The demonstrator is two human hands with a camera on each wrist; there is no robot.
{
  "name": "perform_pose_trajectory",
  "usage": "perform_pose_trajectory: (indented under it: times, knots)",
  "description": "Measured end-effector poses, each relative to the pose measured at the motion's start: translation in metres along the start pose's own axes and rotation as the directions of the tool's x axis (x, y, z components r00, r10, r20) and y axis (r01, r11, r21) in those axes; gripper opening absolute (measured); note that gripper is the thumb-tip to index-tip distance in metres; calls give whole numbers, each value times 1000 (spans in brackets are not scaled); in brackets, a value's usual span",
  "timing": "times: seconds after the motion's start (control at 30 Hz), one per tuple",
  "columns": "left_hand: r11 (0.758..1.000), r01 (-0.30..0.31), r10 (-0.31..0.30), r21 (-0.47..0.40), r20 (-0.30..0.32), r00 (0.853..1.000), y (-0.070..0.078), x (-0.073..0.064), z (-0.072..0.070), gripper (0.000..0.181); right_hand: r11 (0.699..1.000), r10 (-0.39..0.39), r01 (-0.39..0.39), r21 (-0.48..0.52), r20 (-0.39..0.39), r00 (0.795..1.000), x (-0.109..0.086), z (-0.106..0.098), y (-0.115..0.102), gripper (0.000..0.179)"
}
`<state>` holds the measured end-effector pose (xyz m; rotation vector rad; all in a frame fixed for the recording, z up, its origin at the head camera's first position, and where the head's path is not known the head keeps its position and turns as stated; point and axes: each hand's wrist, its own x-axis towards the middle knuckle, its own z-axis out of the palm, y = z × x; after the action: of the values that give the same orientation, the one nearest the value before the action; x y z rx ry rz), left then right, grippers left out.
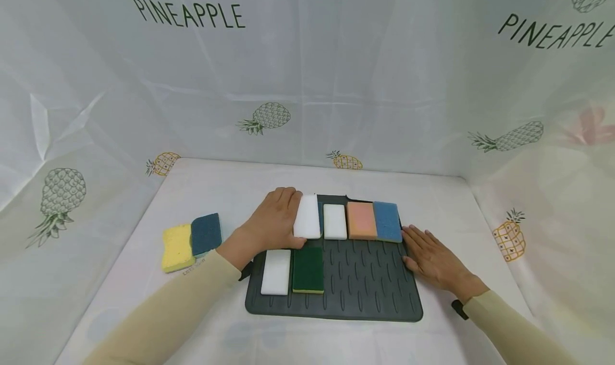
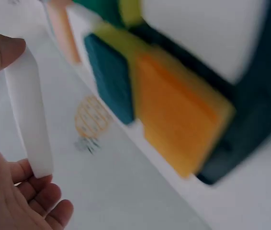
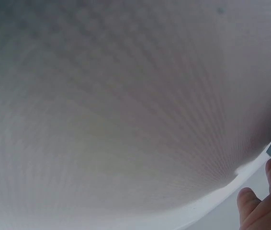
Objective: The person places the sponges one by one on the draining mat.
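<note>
My left hand (image 1: 275, 221) grips a white sponge block (image 1: 306, 217), pinched by its ends between thumb and fingers in the left wrist view. The block is over the upper left of a dark ribbed mat (image 1: 370, 301). Along the mat's far side are another white sponge (image 1: 334, 222), a peach sponge (image 1: 362, 221) and a blue sponge (image 1: 387, 222). Nearer lie a white sponge (image 1: 276, 272) and a green scouring sponge (image 1: 308, 270). My right hand (image 1: 434, 261) rests with fairly straight fingers at the mat's right edge, close to the blue sponge. The left wrist view also shows an orange sponge (image 2: 178, 115).
To the left of the mat, a yellow sponge (image 1: 177, 247) and a dark blue sponge (image 1: 206, 234) lie side by side on the white table cover (image 1: 192, 322). A pineapple-print sheet (image 1: 384, 77) hangs behind and around the table.
</note>
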<state>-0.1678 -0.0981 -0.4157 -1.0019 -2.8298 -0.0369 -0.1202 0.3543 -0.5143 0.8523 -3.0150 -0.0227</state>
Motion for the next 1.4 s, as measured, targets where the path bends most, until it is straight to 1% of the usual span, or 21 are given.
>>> perform_pose_trajectory:
  times: [0.13, 0.27, 0.4, 0.53, 0.7, 0.8, 0.87, 1.0, 1.07, 1.17, 1.4]
  knots:
    - [999, -21, 24, -47, 64, 998, 25, 3, 3, 111, 1000, 3, -3, 1, -5, 1000, -1, 2, 1, 70]
    - [996, -50, 57, -68, 102, 993, 48, 6, 10, 113, 1000, 4, -4, -5, -17, 1000, -2, 3, 1, 70]
    - [994, -75, 84, -80, 116, 990, 68, 6, 19, 112, 1000, 6, -6, -6, -15, 1000, -2, 4, 1, 70]
    - [992, -107, 114, -68, 116, 987, 86, 5, 29, 109, 1000, 14, -14, 3, 4, 1000, -1, 4, 1, 70]
    - [989, -123, 133, -79, 146, 980, 102, 2, 37, 108, 1000, 10, -10, 9, 4, 1000, -1, 5, 2, 71]
    - [989, -116, 131, -88, 182, 975, 107, 1, 43, 107, 1000, 6, -6, 14, 0, 1000, -1, 6, 3, 71]
    - [991, -112, 125, -74, 206, 971, 108, 1, 48, 107, 1000, 3, -2, 17, -3, 1000, -1, 6, 2, 70]
    - [994, -98, 107, -47, 262, 959, 107, 0, 56, 110, 1000, 2, -2, 15, -2, 1000, 0, 5, 2, 70]
    - [995, -88, 98, -48, 279, 955, 105, -1, 58, 111, 1000, 5, -5, 16, 3, 1000, 0, 4, 2, 71]
    - [995, -79, 92, -55, 293, 952, 103, -1, 60, 111, 1000, 9, -9, 17, 11, 1000, 1, 4, 2, 71]
    - [996, -84, 90, -35, 295, 951, 99, -3, 64, 110, 1000, 16, -17, 17, 19, 1000, 1, 3, 1, 71]
